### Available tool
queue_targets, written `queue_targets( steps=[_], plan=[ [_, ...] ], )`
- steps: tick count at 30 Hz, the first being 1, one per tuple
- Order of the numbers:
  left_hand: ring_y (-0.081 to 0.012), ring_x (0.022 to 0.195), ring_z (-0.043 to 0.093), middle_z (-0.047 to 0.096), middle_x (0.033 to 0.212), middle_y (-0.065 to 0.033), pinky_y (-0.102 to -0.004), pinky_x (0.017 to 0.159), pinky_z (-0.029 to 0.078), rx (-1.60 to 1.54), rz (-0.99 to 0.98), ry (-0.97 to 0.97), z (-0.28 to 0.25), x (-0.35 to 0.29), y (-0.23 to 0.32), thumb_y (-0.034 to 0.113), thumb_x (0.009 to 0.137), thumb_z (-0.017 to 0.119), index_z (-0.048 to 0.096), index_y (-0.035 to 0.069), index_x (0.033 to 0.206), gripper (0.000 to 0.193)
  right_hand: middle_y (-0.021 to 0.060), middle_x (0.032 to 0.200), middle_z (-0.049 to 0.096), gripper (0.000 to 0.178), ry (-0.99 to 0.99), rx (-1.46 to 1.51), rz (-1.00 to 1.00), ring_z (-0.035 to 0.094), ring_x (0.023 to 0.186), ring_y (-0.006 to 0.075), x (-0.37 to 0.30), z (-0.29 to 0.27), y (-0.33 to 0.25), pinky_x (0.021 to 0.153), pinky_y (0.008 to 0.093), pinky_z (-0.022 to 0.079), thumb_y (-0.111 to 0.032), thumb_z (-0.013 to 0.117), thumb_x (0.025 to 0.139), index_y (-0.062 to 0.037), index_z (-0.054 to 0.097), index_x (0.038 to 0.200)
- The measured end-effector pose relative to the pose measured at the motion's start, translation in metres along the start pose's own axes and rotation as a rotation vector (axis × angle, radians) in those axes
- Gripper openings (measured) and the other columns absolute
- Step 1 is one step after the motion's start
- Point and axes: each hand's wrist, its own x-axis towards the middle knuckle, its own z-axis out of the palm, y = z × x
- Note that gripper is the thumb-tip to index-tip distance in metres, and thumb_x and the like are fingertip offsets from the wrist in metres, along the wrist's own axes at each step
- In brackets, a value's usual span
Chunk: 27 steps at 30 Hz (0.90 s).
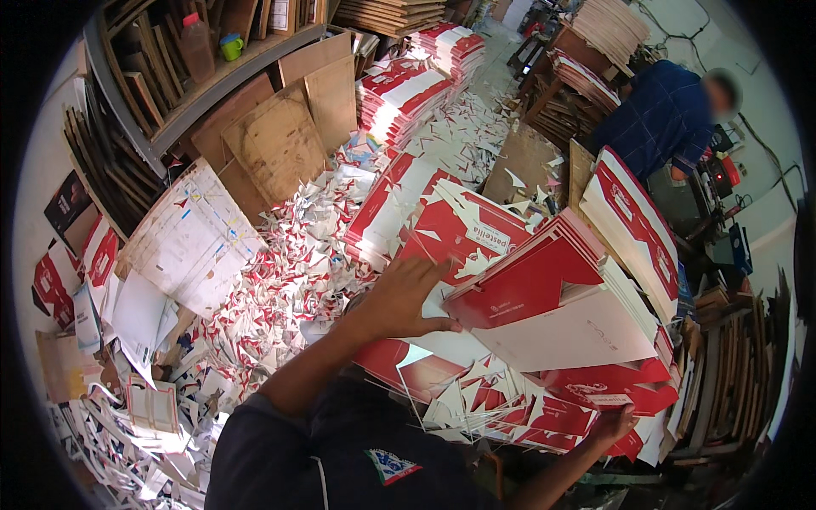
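Observation:
A thick stack of red and white printed cardboard sheets (544,297) stands tilted in front of me, its sheets cut to shape along the edges. My left hand (399,297) is beside the stack's left end, fingers spread and thumb reaching toward its edge; nothing is held in it. At the stack's lower right corner, my right hand (614,429) grips the edge of the red cardboard sheets, its fingers partly hidden. Beyond my left hand lies another red sheet (450,229) with loose white offcuts on it. More pointed offcuts (463,399) lie below the stack.
A heap of red and white scraps (297,246) covers the floor at left. Finished-looking stacks (404,93) stand farther back. Another pile of sheets (629,221) leans at right, near a co-worker (654,119) in blue. Wooden boards (735,374) stand at the right edge.

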Motion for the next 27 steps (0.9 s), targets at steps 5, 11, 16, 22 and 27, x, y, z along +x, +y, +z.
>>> queue_targets(
  steps=[5,11,16,22,27],
  plan=[
    [-0.0281,0.095,0.054,0.057,0.097,-0.0089,-0.0420,0.083,0.041,-0.004,0.114,0.008,0.024,-0.007,-0.034,0.030,0.086,0.071,0.064,0.008,0.104,0.030,0.0157,0.119,0.062,0.068,-0.004,0.016,-0.023,0.064,0.105,0.0268,-0.002,-0.001,0.001,0.096,0.0479,0.052,-0.029,0.078,0.085,0.0007,0.045,0.136],
    [-0.0290,0.093,0.058,0.061,0.093,-0.0075,-0.0414,0.081,0.044,-0.074,0.128,0.074,0.027,0.003,-0.053,0.011,0.083,0.067,0.066,0.009,0.094,0.012,0.0152,0.124,0.061,0.067,-0.032,0.022,-0.027,0.063,0.107,0.0258,0.000,-0.005,0.000,0.096,0.0472,0.052,-0.030,0.077,0.086,0.0007,0.046,0.135],
    [-0.0345,0.095,0.064,0.069,0.096,-0.0145,-0.0433,0.086,0.050,0.118,-0.230,0.292,0.002,-0.010,-0.138,-0.001,0.076,0.059,0.069,0.005,0.090,0.019,0.0150,0.124,0.060,0.065,-0.051,0.042,-0.004,0.062,0.109,0.0255,-0.002,0.009,-0.006,0.097,0.0467,0.051,-0.029,0.077,0.086,0.0007,0.046,0.135],
    [-0.0405,0.133,0.039,0.032,0.146,-0.0277,-0.0497,0.110,0.034,0.198,-0.783,0.497,-0.043,-0.018,-0.120,0.016,0.078,0.079,0.021,-0.001,0.151,0.095,0.0157,0.124,0.060,0.065,-0.057,0.023,-0.031,0.062,0.110,0.0263,-0.003,0.010,-0.006,0.098,0.0506,0.050,-0.028,0.075,0.087,0.0008,0.045,0.137],
    [-0.0335,0.149,0.020,0.017,0.159,-0.0239,-0.0446,0.119,0.024,-0.627,-0.145,0.195,-0.017,0.016,-0.015,0.034,0.077,0.084,0.007,0.001,0.156,0.115,0.0155,0.125,0.059,0.070,-0.028,0.045,0.044,0.059,0.112,0.0266,0.000,-0.023,0.007,0.099,0.0504,0.048,-0.031,0.077,0.086,0.0009,0.043,0.139]
  ],
)
